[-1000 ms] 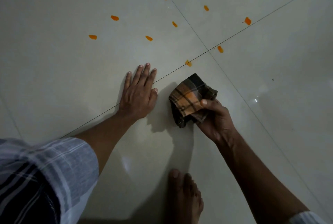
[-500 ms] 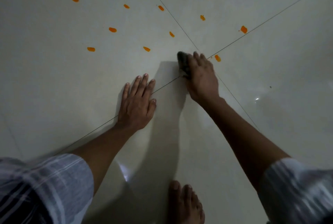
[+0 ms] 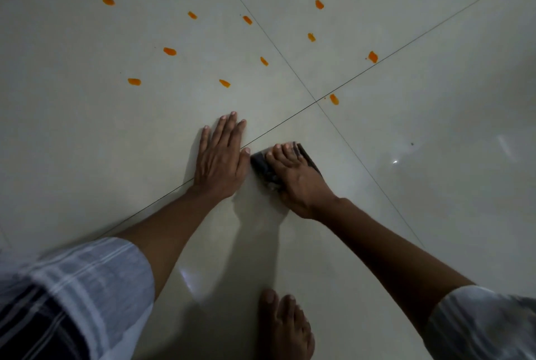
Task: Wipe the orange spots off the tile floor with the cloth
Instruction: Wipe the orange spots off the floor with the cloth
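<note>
The person crouches over a pale glossy tile floor [image 3: 87,142] crossed by thin dark grout lines [image 3: 377,65] that meet just ahead of the hands. The left hand [image 3: 220,159] lies flat on the floor, palm down, fingers straight and close together, holding nothing; one grout line runs under it. Just to its right, the right hand [image 3: 298,178] presses down on the cloth [image 3: 262,166], a dark folded cloth that shows at the hand's left side and past the fingertips; the fingers [image 3: 285,153] lie fairly straight on top of it with the tips bent a little, and whether the thumb curls round the cloth cannot be told. The left thumb comes very near the cloth's near corner, though contact cannot be told. The cloth sits on the floor just on the near side of the grout line, short of the crossing. Orange spots [image 3: 169,51] are scattered over the tiles farther ahead, most on the far left tile, a few on the far tile right of the line that runs away from the person; the closest one [image 3: 334,99] lies just beyond the crossing, apart from the cloth. Both forearms are bare, with striped light sleeves [image 3: 95,278] at the lower corners. A bare foot [image 3: 285,327] rests on the floor at the bottom edge, between the arms
</note>
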